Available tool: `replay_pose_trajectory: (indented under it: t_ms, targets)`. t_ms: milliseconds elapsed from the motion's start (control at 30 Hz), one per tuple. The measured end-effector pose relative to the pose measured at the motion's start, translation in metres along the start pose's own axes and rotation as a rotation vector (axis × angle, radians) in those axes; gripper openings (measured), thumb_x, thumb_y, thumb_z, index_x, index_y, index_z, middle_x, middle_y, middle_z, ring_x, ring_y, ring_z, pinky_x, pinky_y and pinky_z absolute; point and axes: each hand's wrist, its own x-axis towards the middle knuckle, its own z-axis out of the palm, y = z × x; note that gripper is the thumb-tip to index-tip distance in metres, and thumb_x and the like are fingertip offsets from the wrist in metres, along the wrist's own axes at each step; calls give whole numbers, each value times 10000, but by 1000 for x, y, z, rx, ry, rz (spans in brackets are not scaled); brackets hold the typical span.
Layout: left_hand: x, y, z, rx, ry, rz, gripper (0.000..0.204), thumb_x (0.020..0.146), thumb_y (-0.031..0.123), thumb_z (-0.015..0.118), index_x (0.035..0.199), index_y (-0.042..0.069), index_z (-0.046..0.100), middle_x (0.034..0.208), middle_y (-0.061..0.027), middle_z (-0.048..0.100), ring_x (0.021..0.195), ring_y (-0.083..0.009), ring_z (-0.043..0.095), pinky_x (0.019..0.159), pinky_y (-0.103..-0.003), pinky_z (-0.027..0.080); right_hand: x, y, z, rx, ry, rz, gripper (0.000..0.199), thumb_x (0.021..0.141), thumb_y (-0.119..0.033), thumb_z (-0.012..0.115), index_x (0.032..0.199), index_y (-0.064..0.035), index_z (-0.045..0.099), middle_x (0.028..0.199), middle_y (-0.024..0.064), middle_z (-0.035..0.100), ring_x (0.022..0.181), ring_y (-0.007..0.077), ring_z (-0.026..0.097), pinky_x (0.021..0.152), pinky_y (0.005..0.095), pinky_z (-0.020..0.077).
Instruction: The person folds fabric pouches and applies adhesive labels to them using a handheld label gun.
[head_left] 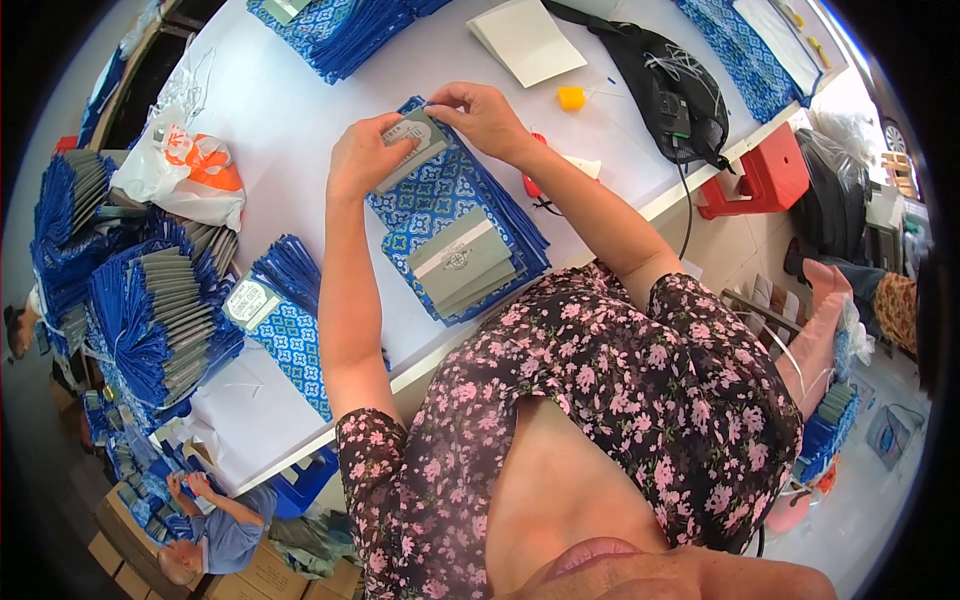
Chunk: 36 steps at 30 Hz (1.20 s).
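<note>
A stack of blue patterned folded fabric pieces [400, 212] lies on the table before me, its layers fanned along the right side. Across its far end sits a grey-green printed card [425, 140]. My left hand [366, 158] is closed on that card's left side, thumb on top and the other fingers mostly hidden. With thumb and forefinger, my right hand [482, 118] pinches the card's far right corner, where the fabric edge also lies. Several loose grey-green cards [465, 262] rest on the near end of the stack.
Left stand bundled blue fabric pieces with cards [165, 320], another patterned stack [290, 335] and a plastic bag [190, 170]. Beyond my right forearm lie a red-handled tool [533, 182], a yellow block [571, 98], a white sheet stack [525, 42] and a black mesh bag [665, 85]. A person [225, 535] works lower left.
</note>
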Motion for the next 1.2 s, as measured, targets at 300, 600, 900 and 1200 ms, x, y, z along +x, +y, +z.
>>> replay_pose_trajectory:
  t_ms: [300, 600, 900, 1200]
  targets:
    - [1, -9, 12, 72, -1, -66, 222, 768, 281, 658, 926, 127, 674, 781, -113, 671, 731, -286, 640, 660, -375, 481, -33, 26, -92, -971, -620, 130, 398, 779, -392, 658, 919, -29, 573, 846, 134, 620, 804, 294, 616, 700, 376, 485]
    - [-8, -26, -10, 60, 14, -14, 215, 754, 264, 657, 888, 96, 651, 777, -130, 659, 727, -305, 625, 647, -386, 471, -64, 7, -60, -1200, -583, 263, 475, 650, -305, 714, 987, 3, 581, 981, 150, 613, 907, 301, 605, 779, 393, 469]
    - [-14, -54, -24, -82, -42, 12, 214, 741, 217, 653, 893, 67, 650, 771, -146, 654, 721, -305, 622, 661, -382, 479, -49, -17, -7, 358, -248, 58, 516, 729, -187, 616, 1195, -7, 488, 1042, 98, 574, 923, 182, 552, 856, 319, 437]
    - [-17, -57, -25, 16, -24, -1, 270, 727, 240, 667, 959, 101, 674, 797, -130, 669, 744, -293, 637, 686, -377, 495, -59, -35, 38, 30, -213, 40, 366, 770, -209, 712, 1064, -51, 565, 937, 65, 579, 876, 193, 563, 772, 309, 454]
